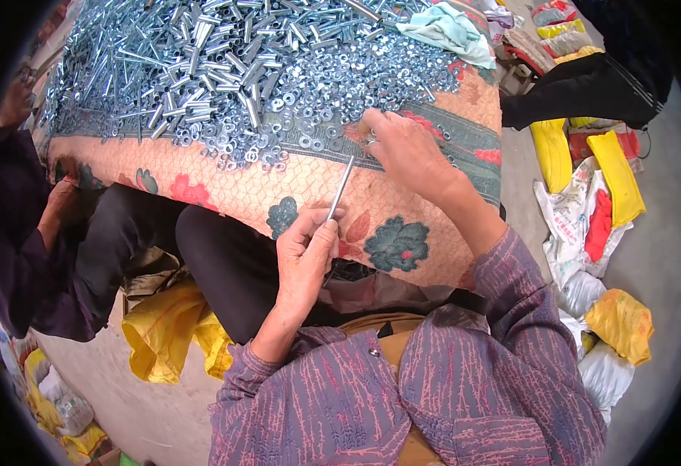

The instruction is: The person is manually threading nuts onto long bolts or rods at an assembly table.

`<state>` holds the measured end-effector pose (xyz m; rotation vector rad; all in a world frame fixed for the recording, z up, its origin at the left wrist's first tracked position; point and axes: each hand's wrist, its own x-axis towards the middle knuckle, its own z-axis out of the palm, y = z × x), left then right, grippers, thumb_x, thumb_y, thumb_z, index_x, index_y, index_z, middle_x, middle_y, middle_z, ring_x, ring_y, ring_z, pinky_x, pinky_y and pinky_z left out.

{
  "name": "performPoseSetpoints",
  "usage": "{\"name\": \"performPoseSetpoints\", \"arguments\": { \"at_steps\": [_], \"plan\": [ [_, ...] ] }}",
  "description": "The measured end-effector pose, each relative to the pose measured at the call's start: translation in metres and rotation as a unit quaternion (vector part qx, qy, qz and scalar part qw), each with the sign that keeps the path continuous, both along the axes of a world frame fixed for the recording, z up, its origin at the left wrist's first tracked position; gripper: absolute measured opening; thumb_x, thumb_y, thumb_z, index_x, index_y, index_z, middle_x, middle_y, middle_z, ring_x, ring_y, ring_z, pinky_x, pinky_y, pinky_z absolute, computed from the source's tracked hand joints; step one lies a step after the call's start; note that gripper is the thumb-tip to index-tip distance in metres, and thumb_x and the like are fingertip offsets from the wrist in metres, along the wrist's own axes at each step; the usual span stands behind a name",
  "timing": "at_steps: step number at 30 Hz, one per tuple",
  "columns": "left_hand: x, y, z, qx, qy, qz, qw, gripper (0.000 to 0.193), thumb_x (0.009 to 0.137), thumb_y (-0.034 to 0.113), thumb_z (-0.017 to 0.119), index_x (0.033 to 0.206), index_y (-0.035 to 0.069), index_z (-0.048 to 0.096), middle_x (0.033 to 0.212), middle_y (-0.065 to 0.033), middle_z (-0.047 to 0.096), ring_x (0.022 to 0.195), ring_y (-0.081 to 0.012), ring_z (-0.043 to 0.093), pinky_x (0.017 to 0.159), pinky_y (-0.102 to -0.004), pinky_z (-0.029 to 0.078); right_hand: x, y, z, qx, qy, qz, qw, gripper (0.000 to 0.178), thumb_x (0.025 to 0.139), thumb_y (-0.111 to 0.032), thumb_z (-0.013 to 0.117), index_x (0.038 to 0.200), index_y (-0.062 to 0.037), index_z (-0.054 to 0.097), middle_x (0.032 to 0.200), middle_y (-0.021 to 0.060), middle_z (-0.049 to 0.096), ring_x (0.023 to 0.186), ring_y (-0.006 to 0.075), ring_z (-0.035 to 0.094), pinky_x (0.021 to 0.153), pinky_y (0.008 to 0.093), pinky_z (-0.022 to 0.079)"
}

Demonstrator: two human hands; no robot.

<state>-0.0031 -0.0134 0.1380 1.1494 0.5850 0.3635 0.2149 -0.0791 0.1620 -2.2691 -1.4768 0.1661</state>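
Holding a long silver bolt [341, 187] between thumb and fingers, the left hand [303, 252] stays near the person's body, at the near edge of the bench [309, 182]. The bolt is tilted, its far end pointing up and to the right, toward the right hand [404, 147]. The right hand lies on the flowered cloth [403, 241] that covers the bench, just beside the near right border of the pile of washers [333, 85]. Its fingers [370, 124] are pinched together on something small and shiny there; I cannot tell for sure if it is one washer or several.

Farther on the bench, at the left and the middle, many loose silver bolts [201, 62] lie in a big heap, mixed with the washers. A pale green rag [445, 31] rests at the far right part of the bench. At the left, another person's hand [65, 202] and dark sleeve [22, 264] are near the bench edge. On the floor at the right lie yellow bags [620, 175] and white sacks [569, 225].
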Motion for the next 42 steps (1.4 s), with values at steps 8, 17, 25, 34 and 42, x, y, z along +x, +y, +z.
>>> {"name": "performPoseSetpoints", "arguments": {
  "at_steps": [8, 17, 25, 34, 42],
  "plan": [
    [-0.001, 0.000, 0.002, -0.017, 0.006, -0.010, 1.000, 0.020, 0.096, 0.014, 0.054, 0.108, 0.000, 0.063, 0.066, 0.0055, 0.049, 0.052, -0.0005, 0.038, 0.046, -0.0167, 0.028, 0.009, -0.010, 0.014, 0.055, 0.145, -0.044, 0.987, 0.009, 0.083, -0.007, 0.059, 0.090, -0.0021, 0.055, 0.075, 0.0132, 0.061, 0.066, 0.0302, 0.059, 0.061, 0.0370, 0.049],
    [0.010, -0.005, 0.003, 0.046, -0.003, -0.049, 0.998, 0.017, 0.094, 0.008, 0.056, 0.105, -0.002, 0.064, 0.080, 0.0004, 0.059, 0.068, -0.0046, 0.051, 0.062, -0.0211, 0.045, -0.004, -0.030, 0.015, 0.148, 0.554, -0.021, 0.819, 0.009, 0.088, -0.005, 0.059, 0.093, 0.0004, 0.064, 0.073, 0.0003, 0.059, 0.062, 0.0061, 0.056, 0.056, 0.0202, 0.047],
    [0.010, -0.002, 0.008, 0.058, 0.008, -0.056, 0.997, 0.016, 0.092, 0.008, 0.058, 0.101, -0.004, 0.063, 0.081, -0.0006, 0.060, 0.069, -0.0054, 0.053, 0.064, -0.0218, 0.047, -0.011, -0.038, 0.015, 0.234, 0.548, -0.077, 0.800, 0.010, 0.089, -0.009, 0.063, 0.094, 0.0003, 0.065, 0.074, 0.0027, 0.062, 0.066, 0.0099, 0.061, 0.062, 0.0245, 0.053],
    [0.010, 0.001, -0.001, -0.022, -0.012, -0.061, 0.998, 0.014, 0.092, 0.009, 0.060, 0.100, -0.002, 0.064, 0.076, -0.0015, 0.061, 0.060, -0.0033, 0.049, 0.049, -0.0177, 0.036, -0.045, -0.042, 0.015, 0.290, 0.306, -0.056, 0.905, 0.013, 0.084, -0.003, 0.067, 0.097, 0.0005, 0.067, 0.086, 0.0074, 0.064, 0.065, 0.0136, 0.064, 0.058, 0.0252, 0.054],
    [0.014, -0.002, 0.011, -0.101, -0.094, -0.022, 0.990, 0.029, 0.089, 0.007, 0.064, 0.116, -0.002, 0.059, 0.067, 0.0016, 0.054, 0.049, -0.0011, 0.036, 0.043, -0.0170, 0.023, -0.003, -0.051, 0.018, 0.270, -0.010, -0.033, 0.962, 0.021, 0.088, -0.005, 0.059, 0.108, -0.0002, 0.064, 0.097, 0.0143, 0.064, 0.082, 0.0192, 0.067, 0.068, 0.0287, 0.052]
  ]
}}
